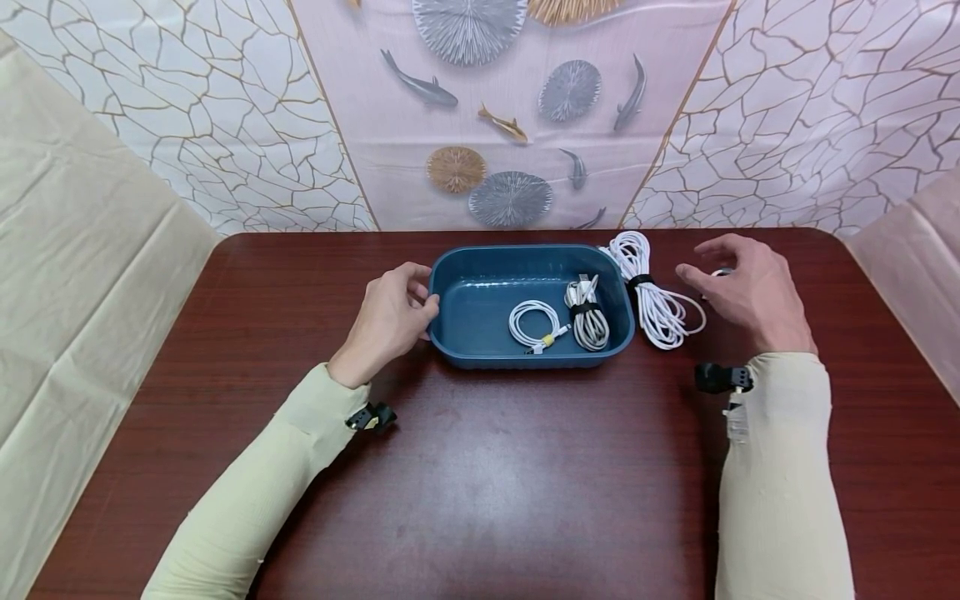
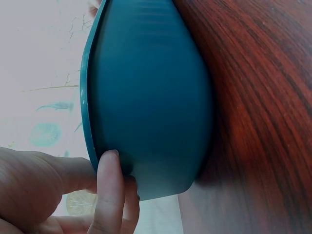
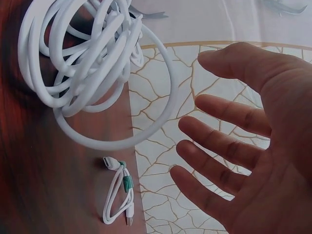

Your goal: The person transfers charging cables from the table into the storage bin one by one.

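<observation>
A dark blue plastic bin (image 1: pixel 480 362) stands on the table, and my left hand (image 1: pixel 386 321) pinches its left rim, as the left wrist view shows against the bin's outer wall (image 2: pixel 151 97). Inside the bin lie a coiled white cable (image 1: pixel 517 329) with a yellow tie and a bundled white cable (image 1: pixel 591 327) with a black strap. My right hand (image 1: pixel 761 292) hovers with fingers spread, holding nothing. Near it in the right wrist view lies a small white USB cable (image 3: pixel 113 195) with a green tie. From the head that cable is mostly hidden behind the hand.
A large bundle of white cable (image 1: pixel 660 312), strapped in black, lies against the bin's right side, one loop reaching toward my right hand. The dark wooden table (image 1: pixel 480 483) ends at a patterned cloth backdrop (image 1: pixel 285 125). Beige cloth (image 1: pixel 75 292) hangs at the left.
</observation>
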Demonstrator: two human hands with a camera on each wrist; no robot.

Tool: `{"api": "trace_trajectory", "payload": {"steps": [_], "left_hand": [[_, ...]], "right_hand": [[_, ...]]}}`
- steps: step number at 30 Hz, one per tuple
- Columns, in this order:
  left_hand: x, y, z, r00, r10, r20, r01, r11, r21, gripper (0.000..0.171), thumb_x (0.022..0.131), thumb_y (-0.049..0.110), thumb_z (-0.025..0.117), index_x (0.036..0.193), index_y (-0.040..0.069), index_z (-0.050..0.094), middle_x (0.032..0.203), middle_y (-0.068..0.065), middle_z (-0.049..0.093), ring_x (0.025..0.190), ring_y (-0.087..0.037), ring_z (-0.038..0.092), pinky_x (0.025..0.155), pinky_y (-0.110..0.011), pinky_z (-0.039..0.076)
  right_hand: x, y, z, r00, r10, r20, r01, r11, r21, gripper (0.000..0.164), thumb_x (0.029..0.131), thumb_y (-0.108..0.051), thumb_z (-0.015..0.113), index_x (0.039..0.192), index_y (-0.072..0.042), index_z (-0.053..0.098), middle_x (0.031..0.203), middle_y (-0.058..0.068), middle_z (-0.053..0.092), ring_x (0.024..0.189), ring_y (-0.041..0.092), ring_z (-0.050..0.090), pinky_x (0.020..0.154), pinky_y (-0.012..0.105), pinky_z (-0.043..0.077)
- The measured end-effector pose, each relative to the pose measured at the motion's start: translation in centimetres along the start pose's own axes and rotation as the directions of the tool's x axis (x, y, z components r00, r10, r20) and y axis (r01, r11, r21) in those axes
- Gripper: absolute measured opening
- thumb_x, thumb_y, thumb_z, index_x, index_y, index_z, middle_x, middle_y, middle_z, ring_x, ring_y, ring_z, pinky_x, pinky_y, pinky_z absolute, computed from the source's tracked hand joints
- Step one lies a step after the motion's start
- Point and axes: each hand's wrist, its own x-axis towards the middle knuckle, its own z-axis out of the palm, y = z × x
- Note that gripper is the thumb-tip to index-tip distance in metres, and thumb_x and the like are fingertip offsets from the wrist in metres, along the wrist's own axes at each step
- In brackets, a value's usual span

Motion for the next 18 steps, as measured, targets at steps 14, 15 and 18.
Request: {"api": "trace_trajectory", "payload": {"steps": [14,15,18], "left_hand": [[-0.1,0.1,0.0,1.000,0.013,-0.010,-0.013,1.000,0.002,0.041,0.097,0.009,0.062,0.136,-0.001,0.057,0.101,-0.016,0.066,0.077,-0.023,0.074,0.053,-0.028,0.063],[-0.1,0.1,0.0,1.000,0.012,-0.010,-0.012,1.000,0.004,0.041,0.097,0.009,0.063,0.136,-0.001,0.057,0.101,-0.016,0.066,0.077,-0.023,0.074,0.053,-0.028,0.063],[-0.1,0.1,0.0,1.000,0.010,-0.009,-0.010,1.000,0.005,0.041,0.097,0.009,0.062,0.136,0.000,0.057,0.102,-0.016,0.066,0.077,-0.023,0.073,0.053,-0.028,0.063]], "right_hand": [[0.1,1.0,-0.1,1.000,0.026,0.001,-0.026,1.000,0.008,0.063,0.096,-0.055,0.060,0.138,-0.008,0.058,0.136,0.026,0.058,0.117,0.043,0.057,0.091,0.062,0.047],[0.1,1.0,-0.1,1.000,0.030,0.001,-0.030,1.000,0.010,0.064,0.096,-0.056,0.060,0.138,-0.008,0.058,0.136,0.026,0.059,0.118,0.043,0.056,0.092,0.062,0.047],[0.1,1.2,-0.1,0.999,0.035,0.000,-0.035,0.999,0.016,0.064,0.096,-0.056,0.060,0.137,-0.007,0.058,0.136,0.025,0.059,0.120,0.044,0.054,0.092,0.061,0.047]]}}
